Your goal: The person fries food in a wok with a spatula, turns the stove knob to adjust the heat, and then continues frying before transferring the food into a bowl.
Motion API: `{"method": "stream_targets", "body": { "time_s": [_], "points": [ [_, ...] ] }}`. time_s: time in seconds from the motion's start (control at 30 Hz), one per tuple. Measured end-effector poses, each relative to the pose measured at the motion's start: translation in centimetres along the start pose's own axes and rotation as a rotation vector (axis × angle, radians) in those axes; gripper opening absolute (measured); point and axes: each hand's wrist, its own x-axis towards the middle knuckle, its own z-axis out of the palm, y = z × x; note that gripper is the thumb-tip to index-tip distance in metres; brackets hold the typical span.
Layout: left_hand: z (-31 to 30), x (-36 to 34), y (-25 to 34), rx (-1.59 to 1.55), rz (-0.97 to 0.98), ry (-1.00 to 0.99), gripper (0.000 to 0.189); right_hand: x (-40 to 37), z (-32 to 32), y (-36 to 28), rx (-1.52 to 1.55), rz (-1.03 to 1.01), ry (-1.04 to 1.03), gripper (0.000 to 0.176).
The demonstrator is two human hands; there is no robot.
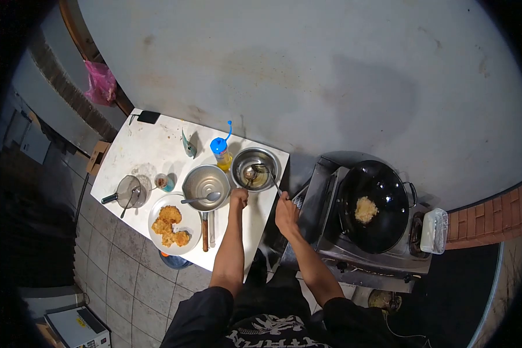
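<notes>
My left hand is closed around the handle of a metal spoon, whose rounded end is inside a steel bowl. My right hand grips a fork, its tines over the same bowl next to the spoon. A little yellowish liquid shows at the bottom of the bowl. Just left of it stands a saucepan with a wooden handle, and another spoon rests across it.
A plate holds several fried patties. Beyond stand an oil bottle and a glass; a strainer lies left. On the stove at right, a black wok holds a pale patty, beside a plastic container.
</notes>
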Motion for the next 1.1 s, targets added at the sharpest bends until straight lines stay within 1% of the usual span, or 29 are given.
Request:
{"method": "stream_targets", "body": {
  "time_s": [0.07, 0.13, 0.2, 0.27, 0.3, 0.37, 0.47, 0.5, 0.53, 0.57, 0.6, 0.67, 0.7, 0.77, 0.8, 0.83, 0.87, 0.93, 0.97, 1.0, 1.03, 1.07, 1.1],
  "points": [
    [-0.3, 0.0, 0.3, 0.027, 0.008, -0.036, 0.022, 0.2, 0.6, 0.0, -0.021, 0.011, -0.006, 0.016],
    [-0.8, 0.4, 0.3, 0.059, -0.084, -0.074, 0.022, 0.3, 1.3, -0.1, -0.013, 0.013, 0.036, 0.010],
    [-1.6, 1.3, -0.7, 0.034, -0.078, -0.048, 0.022, 0.3, 1.8, 0.1, -0.043, -0.011, 0.072, 0.010],
    [-3.5, 2.4, -2.1, -0.009, -0.051, -0.128, 0.016, 0.5, 2.1, 0.1, -0.102, -0.035, 0.098, 0.010],
    [-3.3, 2.1, -1.6, -0.008, -0.050, -0.130, 0.016, 0.6, 2.1, 0.2, -0.101, -0.034, 0.099, 0.010],
    [-2.3, 1.0, -0.1, -0.019, -0.149, -0.103, 0.017, 0.7, 2.2, 0.3, -0.112, -0.020, 0.103, 0.010],
    [-2.0, 0.9, 0.3, -0.039, -0.165, -0.097, 0.017, 0.7, 2.0, 0.6, -0.114, -0.036, 0.090, 0.011],
    [-3.4, 1.6, -0.8, -0.039, -0.167, -0.097, 0.017, 0.7, 2.0, 0.5, -0.114, -0.035, 0.089, 0.011],
    [-5.9, 3.1, -2.5, -0.045, -0.135, -0.174, 0.017, 0.9, 2.0, 0.4, -0.133, -0.019, 0.083, 0.011],
    [-7.1, 4.1, -3.4, -0.050, -0.102, -0.252, 0.017, 1.1, 2.0, 0.3, -0.151, -0.003, 0.079, 0.012],
    [-6.5, 4.0, -3.0, -0.049, -0.101, -0.257, 0.017, 1.3, 2.0, 0.5, -0.151, -0.001, 0.084, 0.012],
    [-4.7, 3.1, -1.6, -0.059, -0.126, -0.109, 0.017, 1.4, 2.4, 0.8, -0.145, -0.032, 0.089, 0.012],
    [-5.0, 3.8, -2.0, -0.060, -0.122, -0.113, 0.017, 1.4, 2.2, 0.8, -0.146, -0.033, 0.094, 0.012],
    [-7.9, 6.4, -4.6, -0.092, 0.125, -0.219, 0.022, 1.3, 1.7, 0.4, -0.067, 0.011, 0.059, 0.013],
    [-8.4, 6.8, -4.4, -0.105, 0.248, -0.270, 0.024, 1.1, 1.4, 0.0, -0.065, 0.006, 0.060, 0.013],
    [-9.0, 7.3, -3.9, -0.082, 0.011, -0.243, 0.025, 1.0, 1.1, -0.3, -0.020, 0.017, 0.050, 0.013],
    [-9.2, 7.3, -4.2, -0.081, 0.013, -0.244, 0.025, 0.9, 0.8, -0.5, 0.024, 0.030, 0.039, 0.014],
    [-5.3, 4.3, -1.5, 0.006, 0.056, -0.158, 0.022, 0.8, 0.0, -0.9, 0.065, 0.040, 0.031, 0.014],
    [-4.0, 3.5, -0.6, 0.009, 0.056, -0.158, 0.022, 0.6, -0.4, -1.1, 0.106, 0.052, 0.017, 0.015],
    [-3.4, 3.2, -0.4, 0.071, 0.031, -0.140, 0.023, 0.4, -1.1, -1.4, 0.109, 0.053, 0.017, 0.015],
    [-3.0, 2.8, -0.1, 0.131, 0.005, -0.121, 0.027, 0.2, -2.0, -1.8, 0.111, 0.062, -0.025, 0.017],
    [-2.5, 2.5, 0.3, 0.133, 0.005, -0.123, 0.027, 0.1, -2.4, -1.9, 0.112, 0.070, -0.066, 0.018],
    [-2.8, 2.8, -0.1, 0.295, 0.181, -0.148, 0.025, 0.1, -2.4, -1.8, 0.115, 0.072, -0.065, 0.018]
  ]
}}
